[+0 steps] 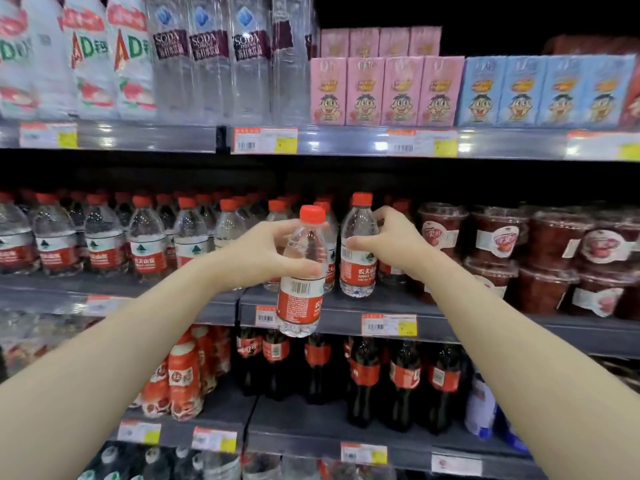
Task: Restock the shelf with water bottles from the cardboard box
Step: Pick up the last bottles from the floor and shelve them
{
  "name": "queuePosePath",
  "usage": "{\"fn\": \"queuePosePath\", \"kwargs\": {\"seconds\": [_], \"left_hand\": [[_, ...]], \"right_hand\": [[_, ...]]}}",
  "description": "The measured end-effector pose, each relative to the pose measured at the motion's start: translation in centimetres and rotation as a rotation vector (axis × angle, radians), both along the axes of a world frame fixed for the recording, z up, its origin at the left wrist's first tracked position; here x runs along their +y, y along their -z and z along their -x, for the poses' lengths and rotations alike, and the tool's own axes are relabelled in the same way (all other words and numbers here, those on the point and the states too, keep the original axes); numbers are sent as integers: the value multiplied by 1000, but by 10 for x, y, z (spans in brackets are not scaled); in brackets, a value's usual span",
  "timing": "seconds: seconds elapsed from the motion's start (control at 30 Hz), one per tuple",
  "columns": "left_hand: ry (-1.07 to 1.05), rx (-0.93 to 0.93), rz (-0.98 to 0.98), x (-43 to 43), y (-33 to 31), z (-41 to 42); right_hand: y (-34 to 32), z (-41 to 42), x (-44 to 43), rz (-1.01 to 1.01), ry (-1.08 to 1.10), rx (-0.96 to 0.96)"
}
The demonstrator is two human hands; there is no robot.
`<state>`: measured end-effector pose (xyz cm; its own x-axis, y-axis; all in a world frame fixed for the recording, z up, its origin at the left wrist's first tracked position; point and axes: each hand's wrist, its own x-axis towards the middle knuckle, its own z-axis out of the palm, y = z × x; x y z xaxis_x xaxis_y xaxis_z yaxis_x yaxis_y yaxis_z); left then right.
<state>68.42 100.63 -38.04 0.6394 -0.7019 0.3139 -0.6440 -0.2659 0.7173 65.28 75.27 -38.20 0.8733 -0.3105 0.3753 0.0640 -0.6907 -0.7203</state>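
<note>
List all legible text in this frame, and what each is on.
"SODA": purple labels on the clear bottles, top shelf.
"AD钙": white bottle packs, top left.
"农夫山泉": red labels of the shelved water bottles.
"农夫山": right-hand bottle, rest cut off.
Too blurred: price tags, pink cartons, blue cartons, cola labels, left-hand bottle small print.

left hand (266,252) gripping water bottle (300,289), right hand (385,241) gripping second bottle (358,252) on shelf (346,308)
</note>
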Motion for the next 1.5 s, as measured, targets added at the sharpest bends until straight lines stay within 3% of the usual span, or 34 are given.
{"fn": "queuePosePath", "kwargs": {"seconds": [0.47, 0.97, 1.3, 1.37, 1.5], "left_hand": [[13, 68, 50, -1, 23, -33], [-22, 94, 116, -8, 31, -44], [-72, 47, 137, -38, 31, -28], [-78, 37, 149, -50, 29, -25], [-84, 2, 217, -74, 22, -24]], "right_hand": [[36, -55, -20, -248, 52, -102], [53, -61, -17, -15, 119, -98], [51, -21, -8, -90, 255, -91], [46, -8, -8, -111, 166, -120], [37, 18, -11, -324, -261, 22]]}}
